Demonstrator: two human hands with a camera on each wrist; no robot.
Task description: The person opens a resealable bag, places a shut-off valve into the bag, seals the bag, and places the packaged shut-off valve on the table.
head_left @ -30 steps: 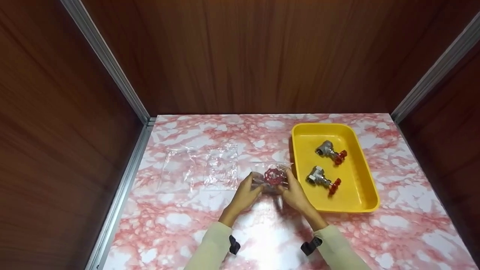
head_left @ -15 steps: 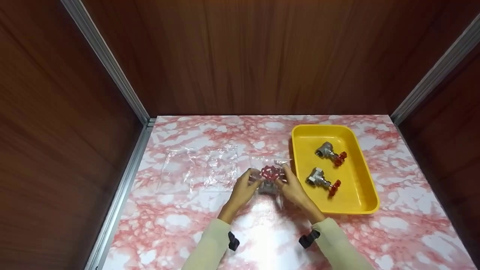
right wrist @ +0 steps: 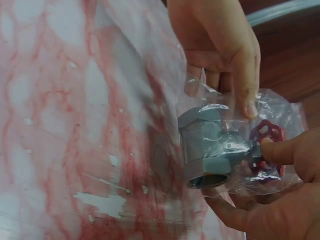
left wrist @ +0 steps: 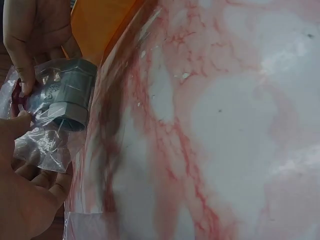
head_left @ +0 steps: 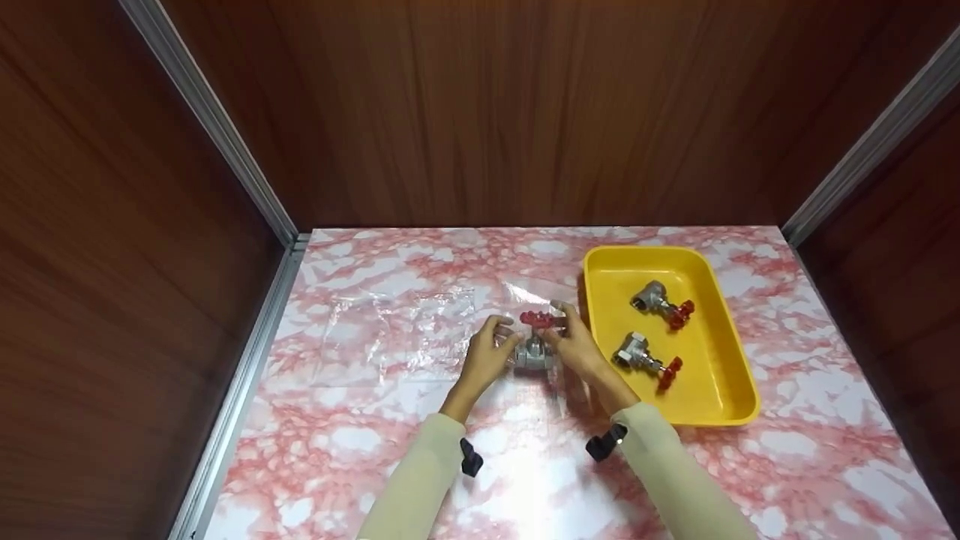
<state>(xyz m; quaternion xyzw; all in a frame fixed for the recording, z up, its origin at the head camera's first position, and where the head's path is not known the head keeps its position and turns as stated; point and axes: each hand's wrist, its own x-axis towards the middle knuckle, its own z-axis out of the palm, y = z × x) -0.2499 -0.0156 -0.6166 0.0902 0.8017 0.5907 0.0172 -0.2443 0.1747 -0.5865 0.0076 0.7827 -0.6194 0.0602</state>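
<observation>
A metal valve (head_left: 533, 355) with a red handwheel (head_left: 538, 319) is inside a clear plastic bag (right wrist: 245, 185), its body downward and its wheel up. My right hand (head_left: 577, 349) holds the valve at its wheel through the film; in the right wrist view the thumb (right wrist: 280, 150) lies on the wheel's hub. On the other side, my left hand (head_left: 484, 358) pinches the bag's film, its thumb (left wrist: 17, 126) near the wheel and its fingers behind the plastic. The valve's open threaded end shows in both wrist views.
A yellow tray (head_left: 731, 367) at the right holds two more valves, one (head_left: 652, 297) behind the other (head_left: 636, 351). Two flat clear bags, one (head_left: 352, 341) beside the other (head_left: 442, 337), lie to the left. Brown panels (head_left: 480, 112) enclose the marbled table (head_left: 360, 472).
The bagged valve has turned upright between my hands, its wheel rising away from me and its body now showing below. My left fingers have spread a little from the wheel.
</observation>
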